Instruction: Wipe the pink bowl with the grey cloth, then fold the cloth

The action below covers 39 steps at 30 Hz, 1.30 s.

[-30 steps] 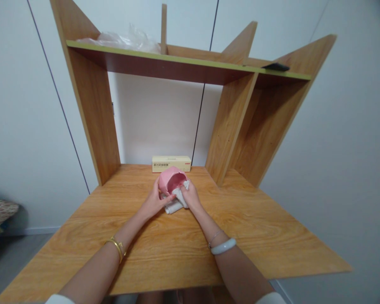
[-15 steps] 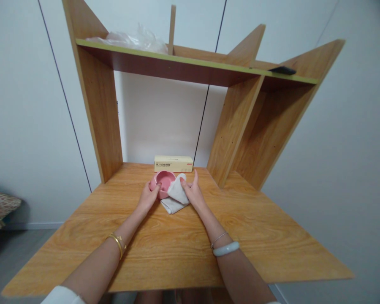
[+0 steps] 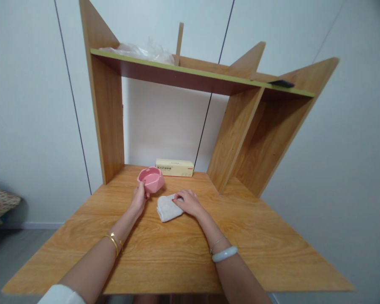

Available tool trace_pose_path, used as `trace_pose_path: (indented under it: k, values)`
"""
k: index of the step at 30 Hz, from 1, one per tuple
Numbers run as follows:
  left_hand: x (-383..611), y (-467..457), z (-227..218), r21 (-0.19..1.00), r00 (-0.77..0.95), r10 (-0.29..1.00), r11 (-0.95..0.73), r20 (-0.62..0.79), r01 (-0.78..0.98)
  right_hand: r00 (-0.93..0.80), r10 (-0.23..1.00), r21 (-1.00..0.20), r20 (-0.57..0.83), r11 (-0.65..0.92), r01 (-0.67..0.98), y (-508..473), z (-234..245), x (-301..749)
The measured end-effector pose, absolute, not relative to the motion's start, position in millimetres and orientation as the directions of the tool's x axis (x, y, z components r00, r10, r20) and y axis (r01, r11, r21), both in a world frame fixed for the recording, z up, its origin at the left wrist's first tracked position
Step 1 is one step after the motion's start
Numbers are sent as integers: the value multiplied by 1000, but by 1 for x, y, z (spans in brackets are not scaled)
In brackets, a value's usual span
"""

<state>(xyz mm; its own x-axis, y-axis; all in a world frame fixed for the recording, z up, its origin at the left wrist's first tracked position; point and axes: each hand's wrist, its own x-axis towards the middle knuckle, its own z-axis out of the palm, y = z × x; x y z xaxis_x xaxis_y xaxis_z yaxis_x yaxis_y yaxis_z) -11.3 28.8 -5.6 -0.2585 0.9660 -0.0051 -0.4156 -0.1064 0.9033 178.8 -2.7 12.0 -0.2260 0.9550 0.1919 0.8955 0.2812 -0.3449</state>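
Note:
My left hand grips a pink faceted bowl by its near left side, thumb at the rim and fingers beneath. The bowl is held up off the desk, its opening tipped toward me. A folded white cloth lies on the desk to the right of the bowl and nearer to me. Over the cloth's right end is my right hand, its thumb and bent fingers closed on the fabric.
A long cream box with printed text stands at the back of the wooden desk. Wooden uprights and a shelf rise behind, bearing a clear plastic bag and a dark flat object.
The bowl has moved left and away from the cloth in my left hand. The cloth has gone from against the bowl down onto the desk, with my right hand lowered over it.

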Motion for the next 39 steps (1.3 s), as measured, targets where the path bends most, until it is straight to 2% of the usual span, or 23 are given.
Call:
trace_pose_path:
  k: [4, 7, 8, 9, 13, 16, 18, 23, 27, 32, 34, 39]
  values:
    - [-5, 26, -6, 903, -169, 986, -72, -1, -424, -248, 969, -296, 15, 241, 924, -12, 30, 191]
    - [1, 24, -8, 922, -50, 999, -34, 15, -386, -267, 941, -325, -207, 191, 926, -21, 40, 210]
    - [4, 23, -9, 930, -11, 1000, -24, 21, -366, -265, 937, -353, -229, 174, 919, -23, 43, 215]
    - [7, 22, -10, 939, 26, 999, -18, 28, -343, -252, 948, -394, -195, 159, 905, -25, 45, 219]
    - [22, 17, -15, 966, 137, 990, 1, 35, -258, -35, 979, -591, 199, 148, 793, -24, 47, 212]
    - [28, 13, -17, 975, 176, 982, -24, 64, -222, 13, 958, -601, 286, 168, 782, -18, 45, 196]
    - [29, 10, -17, 979, 214, 971, -69, 110, -190, 9, 962, -557, 274, 151, 817, -12, 44, 191]
    - [25, 5, -13, 985, 376, 911, -153, 172, -81, 132, 990, -554, 50, -83, 828, 2, 49, 214]
    - [23, 2, -13, 952, 455, 870, -277, 190, 132, 239, 969, -504, 55, -180, 845, 10, 53, 248]
    - [21, -3, -8, 780, 534, 812, -487, 238, 393, 293, 956, -461, 20, -251, 851, 12, 47, 271]
    - [20, -4, -6, 735, 535, 809, -515, 245, 442, 291, 957, -462, -11, -263, 847, 12, 43, 274]
    - [19, -3, -6, 707, 534, 813, -518, 231, 482, 284, 957, -464, -56, -277, 841, 13, 36, 274]
